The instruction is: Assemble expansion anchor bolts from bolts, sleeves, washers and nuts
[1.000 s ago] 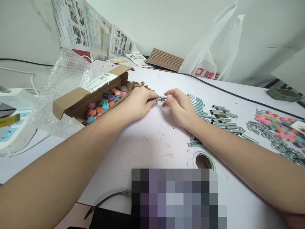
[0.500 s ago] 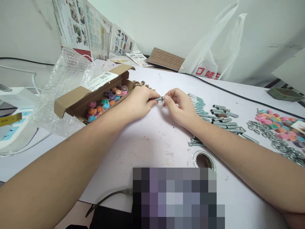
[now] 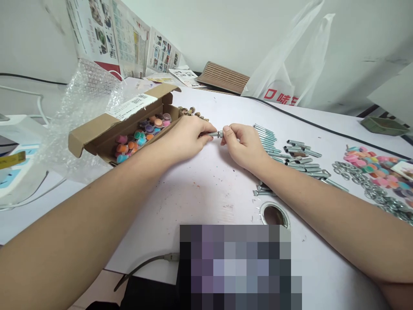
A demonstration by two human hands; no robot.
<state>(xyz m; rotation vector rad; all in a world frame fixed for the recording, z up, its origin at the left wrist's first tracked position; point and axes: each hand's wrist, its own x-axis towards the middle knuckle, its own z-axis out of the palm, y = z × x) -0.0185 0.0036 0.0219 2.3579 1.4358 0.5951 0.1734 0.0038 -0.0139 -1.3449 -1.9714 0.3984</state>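
Observation:
My left hand (image 3: 189,135) is closed around the shank of a slim metal bolt (image 3: 213,134), its tip pointing right. At that end, thumb and forefinger of my right hand (image 3: 244,141) pinch a small hex nut (image 3: 220,134). Both hands nearly meet above the white table. Just right of my right hand lie a row of long thin bolts (image 3: 264,134) and several metal sleeves (image 3: 303,161). Behind my left hand are brassy bolts (image 3: 192,110). An open cardboard box (image 3: 93,131) with coloured plastic caps (image 3: 149,128) sits beside my left forearm.
Washers (image 3: 371,187) and more coloured caps (image 3: 374,161) are heaped at the right. A round metal ring (image 3: 274,214) lies near the front, by a blurred-out area. Bubble wrap (image 3: 77,112), a power strip (image 3: 16,172), a plastic bag (image 3: 290,73) and a black cable (image 3: 300,118) surround the work area.
My right hand's fingers have curled in and shifted their grip at the bolt's end. My left hand holds the bolt as before. The view has shifted slightly.

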